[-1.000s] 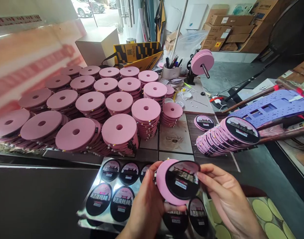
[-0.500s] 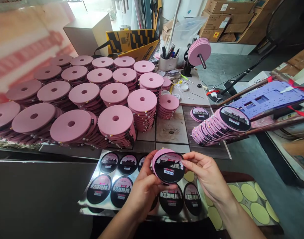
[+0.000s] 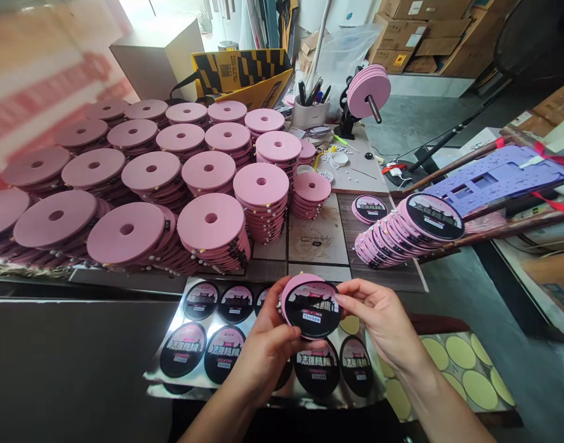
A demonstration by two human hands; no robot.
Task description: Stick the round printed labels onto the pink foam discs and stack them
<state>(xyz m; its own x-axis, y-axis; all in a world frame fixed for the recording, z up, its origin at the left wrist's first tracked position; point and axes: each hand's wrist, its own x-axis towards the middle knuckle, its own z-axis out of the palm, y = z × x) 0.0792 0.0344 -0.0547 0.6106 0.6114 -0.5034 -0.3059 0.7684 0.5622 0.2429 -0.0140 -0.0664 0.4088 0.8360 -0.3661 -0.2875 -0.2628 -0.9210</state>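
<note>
At left stand stacks of pink discs (image 3: 210, 221); over a sticker sheet (image 3: 203, 329), the left hand (image 3: 263, 354) grips a pink foam disc (image 3: 294, 284) from below while the right hand (image 3: 383, 323) pinches its black label (image 3: 312, 307), perhaps half-stuck, so smoothing evenly from centre outward looks wise.

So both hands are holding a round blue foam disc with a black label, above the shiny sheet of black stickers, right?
Not quite: the round foam disc is pink, not blue. The head view shows the left hand and right hand holding it, black label facing up, above the shiny sheet of black stickers.
</note>
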